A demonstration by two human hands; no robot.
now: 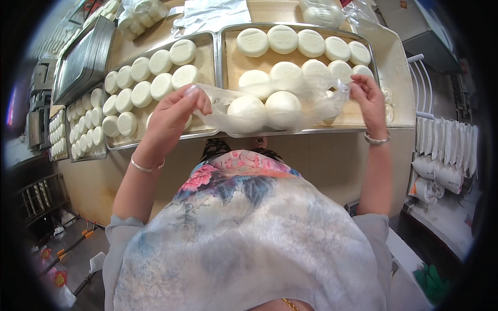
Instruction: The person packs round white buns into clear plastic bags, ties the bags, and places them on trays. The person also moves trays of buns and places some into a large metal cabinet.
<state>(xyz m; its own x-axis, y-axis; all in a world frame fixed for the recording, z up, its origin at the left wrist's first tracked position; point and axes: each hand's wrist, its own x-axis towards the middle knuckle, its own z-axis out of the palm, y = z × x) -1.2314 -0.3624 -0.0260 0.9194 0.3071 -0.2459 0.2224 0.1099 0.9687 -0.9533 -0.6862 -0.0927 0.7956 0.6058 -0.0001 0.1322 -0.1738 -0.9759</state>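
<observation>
Clear, thin plastic is stretched between the two hands across the middle of the frame: a clear plastic bag (270, 111) with two round white buns (264, 110) sitting side by side in its belly. The left hand (174, 116), left of centre, is closed on one edge of the bag's mouth, thumb and fingertips pinching the film. The right hand (368, 96), at centre right, pinches the opposite edge the same way, so both are shut on the bag and neither is free.

The bag hangs just at the near rim of the right metal tray (224, 62), which fills the upper centre of the frame and carries two rows of white dough rounds (298, 44) on a paper liner. A second tray (211, 52) with more rounds lies to its left, both on the pale wooden surface (394, 67).

To handle this well, I judge that the two pinches should stay level and evenly tensioned, so the mouth stays open and the buns do not roll to one side. The film looks flimsy; pulling hard could tear it. The buns look soft, so the bag is best kept from pressing them against the tray rim.
</observation>
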